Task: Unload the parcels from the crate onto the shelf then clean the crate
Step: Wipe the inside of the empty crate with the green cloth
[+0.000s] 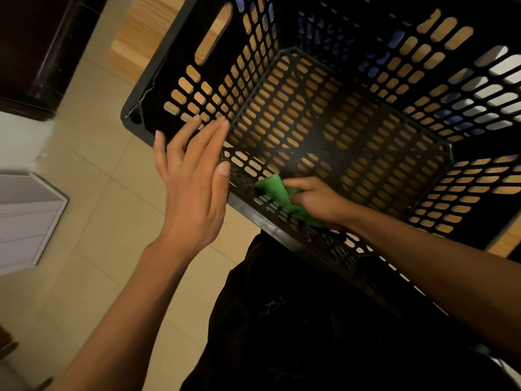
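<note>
A black slotted plastic crate (pixel 158 88) fills the upper right of the head view, and nothing lies on its floor. My right hand (pixel 315 198) reaches inside and grips a green cloth (pixel 277 193) against the near wall, low by the floor of the crate. My left hand (pixel 194 176) hovers with straight fingers over the crate's near left corner; whether it touches the rim I cannot tell. No parcels are in view.
The crate stands on a light wooden surface (pixel 135 38). Beige floor tiles (pixel 93 249) spread to the left. A white unit (pixel 25 218) sits at the left edge, dark furniture (pixel 36 52) at top left. My dark clothing (pixel 310 334) is below.
</note>
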Available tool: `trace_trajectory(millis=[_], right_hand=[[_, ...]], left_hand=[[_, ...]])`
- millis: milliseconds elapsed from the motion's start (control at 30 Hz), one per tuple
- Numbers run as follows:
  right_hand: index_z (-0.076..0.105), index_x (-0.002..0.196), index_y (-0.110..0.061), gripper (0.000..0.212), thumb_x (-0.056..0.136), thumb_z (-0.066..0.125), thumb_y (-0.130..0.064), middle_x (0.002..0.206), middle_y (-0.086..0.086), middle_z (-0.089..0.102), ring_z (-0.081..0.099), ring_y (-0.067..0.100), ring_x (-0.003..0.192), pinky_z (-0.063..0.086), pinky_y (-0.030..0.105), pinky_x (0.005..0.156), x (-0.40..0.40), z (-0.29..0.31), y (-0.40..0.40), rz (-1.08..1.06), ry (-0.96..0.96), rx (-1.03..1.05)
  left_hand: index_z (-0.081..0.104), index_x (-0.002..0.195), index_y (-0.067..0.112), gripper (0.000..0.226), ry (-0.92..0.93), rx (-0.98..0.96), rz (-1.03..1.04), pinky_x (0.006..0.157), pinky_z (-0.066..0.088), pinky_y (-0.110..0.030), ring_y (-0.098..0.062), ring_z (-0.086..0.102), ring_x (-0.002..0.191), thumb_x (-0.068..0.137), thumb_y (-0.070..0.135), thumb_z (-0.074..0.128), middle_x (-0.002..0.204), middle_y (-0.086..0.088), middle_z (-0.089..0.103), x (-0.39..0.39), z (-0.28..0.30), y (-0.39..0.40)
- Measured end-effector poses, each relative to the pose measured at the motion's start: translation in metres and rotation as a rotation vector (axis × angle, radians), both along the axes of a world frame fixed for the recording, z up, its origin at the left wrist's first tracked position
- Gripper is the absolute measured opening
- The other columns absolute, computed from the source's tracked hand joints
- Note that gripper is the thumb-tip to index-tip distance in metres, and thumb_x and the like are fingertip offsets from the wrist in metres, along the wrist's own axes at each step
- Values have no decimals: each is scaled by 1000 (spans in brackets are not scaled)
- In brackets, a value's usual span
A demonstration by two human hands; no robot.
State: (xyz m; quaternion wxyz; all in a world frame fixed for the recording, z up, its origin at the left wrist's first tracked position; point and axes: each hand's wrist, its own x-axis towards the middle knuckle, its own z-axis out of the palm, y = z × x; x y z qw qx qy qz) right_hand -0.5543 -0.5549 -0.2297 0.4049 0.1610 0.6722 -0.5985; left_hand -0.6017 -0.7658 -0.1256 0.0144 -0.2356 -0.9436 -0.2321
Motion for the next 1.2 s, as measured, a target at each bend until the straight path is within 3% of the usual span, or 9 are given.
trace_trajectory(millis=[100, 233, 400, 467, 633, 867, 1000, 1067, 1200], right_hand=[[56, 143, -23, 48, 102, 43, -3, 128, 2, 70, 68, 20, 113, 51, 46, 104, -11, 28, 1, -199, -27, -209], [50, 148, -21, 47, 105, 41, -5, 137, 2, 64, 63, 21, 124, 46, 50, 110, -42, 60, -18, -335, 100, -435], [43, 151, -13, 50, 104, 41, 3, 152, 2, 50, 55, 1, 128, 45, 20, 106, -73, 83, -61, -284, 273, -567], [43, 150, -7, 49, 103, 39, 6, 158, 3, 42, 43, -3, 136, 37, 10, 107, -79, 83, -82, -171, 339, -547], [51, 143, 2, 47, 99, 35, 12, 159, 7, 40, 30, 9, 149, 21, 26, 124, -85, 56, -100, -108, 462, -464], [71, 124, -6, 45, 96, 41, 13, 134, 10, 66, 61, 32, 125, 45, 55, 107, -92, -15, -91, 51, 385, -78], [61, 137, -13, 45, 99, 47, 5, 140, 7, 60, 63, 21, 118, 54, 37, 99, -99, -54, -83, 262, 332, 137], [55, 143, -15, 48, 99, 48, 3, 148, 6, 52, 55, 20, 129, 48, 38, 108, -105, -67, -84, 374, 328, 225], [56, 142, -18, 54, 96, 48, 8, 153, 3, 48, 50, 21, 134, 46, 40, 110, -113, -78, -90, 263, 243, 186]], left_hand=[[22, 157, -3, 76, -50, 2, 0, 125, -1, -57, -32, 13, 156, 106, 53, 18, 165, -16, 25, 1, 1, -4], [12, 157, -8, 80, -21, 89, 181, 123, 5, -64, -42, -2, 155, 106, 52, 22, 167, -24, 10, -1, 0, -18], [8, 157, -8, 65, -93, 157, 295, 126, 7, -56, -37, -4, 156, 110, 32, 27, 167, -25, 0, -1, -8, -32], [12, 157, -8, 58, -105, 197, 302, 127, 8, -53, -34, -4, 157, 110, 22, 28, 168, -24, 1, -3, -10, -32], [7, 157, -9, 58, -117, 207, 296, 127, 7, -52, -35, -5, 156, 109, 17, 29, 167, -24, -2, -4, -14, -35], [5, 159, -3, 61, -139, 193, 303, 128, 5, -40, -29, -7, 157, 110, 25, 27, 169, -18, -4, -4, -11, -34], [4, 160, -1, 61, -151, 196, 310, 128, 7, -42, -27, -7, 157, 110, 26, 28, 170, -14, -5, -2, -11, -34], [4, 160, 1, 62, -163, 188, 311, 128, 8, -44, -26, -7, 157, 110, 27, 28, 170, -12, -5, -2, -10, -34], [3, 161, 2, 61, -168, 175, 315, 128, 8, -44, -24, -8, 157, 110, 24, 29, 170, -10, -6, -3, -10, -35]])
